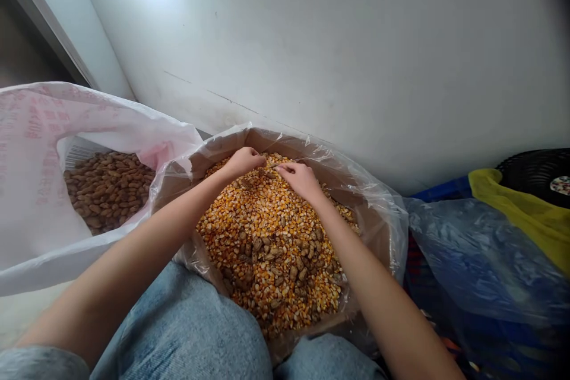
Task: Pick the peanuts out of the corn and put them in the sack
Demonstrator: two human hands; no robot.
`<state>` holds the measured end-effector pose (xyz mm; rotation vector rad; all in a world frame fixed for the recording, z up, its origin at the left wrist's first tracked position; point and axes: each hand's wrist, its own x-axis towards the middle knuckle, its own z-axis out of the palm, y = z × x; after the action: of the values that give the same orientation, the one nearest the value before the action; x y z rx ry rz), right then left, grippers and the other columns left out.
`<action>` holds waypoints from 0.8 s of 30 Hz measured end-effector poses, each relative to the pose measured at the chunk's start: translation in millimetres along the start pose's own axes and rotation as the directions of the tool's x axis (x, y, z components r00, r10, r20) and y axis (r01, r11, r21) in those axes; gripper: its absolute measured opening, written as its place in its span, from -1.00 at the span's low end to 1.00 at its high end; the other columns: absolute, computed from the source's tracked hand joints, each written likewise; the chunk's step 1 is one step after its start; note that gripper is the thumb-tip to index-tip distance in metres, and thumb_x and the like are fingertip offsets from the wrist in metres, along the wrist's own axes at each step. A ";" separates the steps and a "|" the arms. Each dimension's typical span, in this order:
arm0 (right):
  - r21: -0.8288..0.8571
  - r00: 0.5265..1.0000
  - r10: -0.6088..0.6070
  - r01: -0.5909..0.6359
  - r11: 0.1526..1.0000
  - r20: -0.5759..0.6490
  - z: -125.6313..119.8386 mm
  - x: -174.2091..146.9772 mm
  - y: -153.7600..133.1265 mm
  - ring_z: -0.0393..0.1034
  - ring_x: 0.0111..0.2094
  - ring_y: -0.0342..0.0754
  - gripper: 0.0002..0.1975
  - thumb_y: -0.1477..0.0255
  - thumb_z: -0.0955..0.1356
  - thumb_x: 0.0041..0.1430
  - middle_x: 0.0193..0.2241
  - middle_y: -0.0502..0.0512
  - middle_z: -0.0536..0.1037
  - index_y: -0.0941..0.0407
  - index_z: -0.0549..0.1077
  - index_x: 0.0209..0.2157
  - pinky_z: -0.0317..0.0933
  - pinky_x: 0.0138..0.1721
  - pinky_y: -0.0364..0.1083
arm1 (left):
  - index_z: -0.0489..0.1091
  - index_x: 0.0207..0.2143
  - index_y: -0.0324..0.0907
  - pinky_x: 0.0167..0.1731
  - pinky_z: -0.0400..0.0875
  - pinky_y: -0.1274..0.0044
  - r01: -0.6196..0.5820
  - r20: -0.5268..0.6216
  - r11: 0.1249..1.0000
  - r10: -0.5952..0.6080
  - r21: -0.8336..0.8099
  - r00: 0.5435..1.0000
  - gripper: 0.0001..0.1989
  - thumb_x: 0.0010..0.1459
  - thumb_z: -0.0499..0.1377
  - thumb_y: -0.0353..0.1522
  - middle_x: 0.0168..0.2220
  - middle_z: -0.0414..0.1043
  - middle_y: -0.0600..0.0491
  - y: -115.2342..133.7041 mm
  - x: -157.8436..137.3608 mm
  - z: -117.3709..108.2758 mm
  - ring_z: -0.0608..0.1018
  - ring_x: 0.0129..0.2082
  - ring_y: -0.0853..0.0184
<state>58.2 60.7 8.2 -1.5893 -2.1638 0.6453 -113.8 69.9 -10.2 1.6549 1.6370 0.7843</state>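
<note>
Denim-clad knees [187,326] are seen at the bottom edge, pressed against the near side of a clear plastic bag [378,208] that lines a brown sack. That sack is filled with yellow corn kernels [249,231], and brown peanuts in their shells [285,261] are mixed into the kernels, thickest toward the near right part of the heap. Both bare forearms are stretched over the corn to its far edge, where the two hands nearly meet.

The left hand [244,160] is curled, its fingers bent down into the grain. The right hand [300,178] is likewise half closed, fingertips pointed toward the left hand. A few brown pieces lie between the two hands and appear to be pinched, though what exactly is gripped by either hand cannot be told.

To the left, just beside the corn sack and touching it, a white woven sack with faded red print [40,190] is folded open, and a heap of shelled-looking brown nuts [107,190] is held inside it. On the right, crumpled bluish plastic sheeting [481,261], a yellow bag [529,219] and a black basket [538,172] are set against a white wall [356,47].
</note>
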 end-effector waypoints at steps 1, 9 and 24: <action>-0.173 0.999 -0.031 0.036 0.984 0.028 4.2 0.2 -5.2 0.33 -0.41 -0.05 -0.69 0.19 0.22 0.02 -0.42 0.09 0.48 0.08 0.45 -0.36 0.14 -0.42 -0.13 | 0.35 -0.53 -0.23 -0.58 0.19 0.56 0.009 -0.048 1.000 -0.007 0.029 0.999 -0.76 -0.10 0.05 -0.23 -0.54 0.40 -0.02 -2.5 0.0 -3.3 0.41 -0.53 0.30; -0.551 0.998 -0.013 0.046 0.833 0.063 4.6 -1.1 -19.2 0.37 -0.33 0.02 -0.67 0.24 0.14 0.12 -0.37 0.17 0.50 0.08 0.45 -0.30 0.16 -0.36 -0.08 | 0.34 -0.34 -0.23 -0.35 0.28 0.37 0.011 -0.004 0.918 -0.010 0.396 1.000 -0.69 -0.09 0.06 -0.21 -0.35 0.41 -0.18 -3.3 -2.4 7.9 0.45 -0.30 0.05; -0.662 0.974 -0.110 0.217 0.718 0.200 -17.8 -1.9 10.8 0.36 -0.25 0.01 -0.66 0.25 0.16 0.12 -0.24 0.07 0.49 -0.07 0.33 -0.08 0.16 -0.30 -0.09 | 0.33 -0.57 -0.20 -0.43 0.25 0.48 0.001 0.044 0.963 -0.014 0.268 0.999 -0.77 -0.17 0.13 -0.20 -0.52 0.37 -0.04 15.3 -6.5 14.3 0.43 -0.43 0.21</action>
<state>77.1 64.2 16.7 -1.6637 -2.8198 -0.1449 -93.4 62.9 -6.2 1.8354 1.7775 0.5336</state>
